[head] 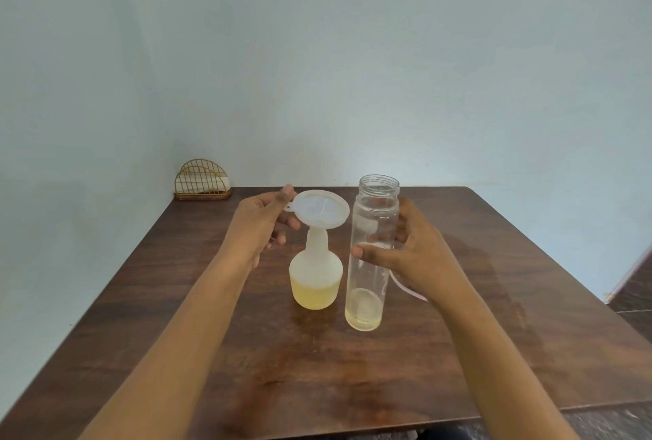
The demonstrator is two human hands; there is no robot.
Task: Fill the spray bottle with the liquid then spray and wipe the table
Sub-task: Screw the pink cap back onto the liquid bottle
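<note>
On the near half of the table (317,369): two bare forearms, entering from the lower edge and reaching forward, hands well apart, one item in each.

Right hand (420,256): fingers and thumb curled round the middle of the clear bottle (367,284), thumb across its front face.

Clear bottle: tall, straight-sided, upright on the table, threaded mouth uncapped. Contents: a shallow layer of pale yellow liquid (363,314) at the base.

Tube (405,286): thin, whitish, just behind the right hand; most of it hidden.

Spray bottle (315,273): frosted, squat, narrow neck, upright at table centre, just left of the clear bottle and not touching it. No spray head fitted. Contents: yellow liquid to roughly a third of the body.

Funnel (323,210): white, wide bowl, spout seated in the spray bottle's neck, bowl tilted a little toward the camera.

Left hand (263,224): raised beside the funnel, thumb and fingers pinching the small tab on its left rim.

Far left corner: gold wire holder (203,180), half-round, with white napkins in it.

Beyond: plain pale wall (352,51).
</note>
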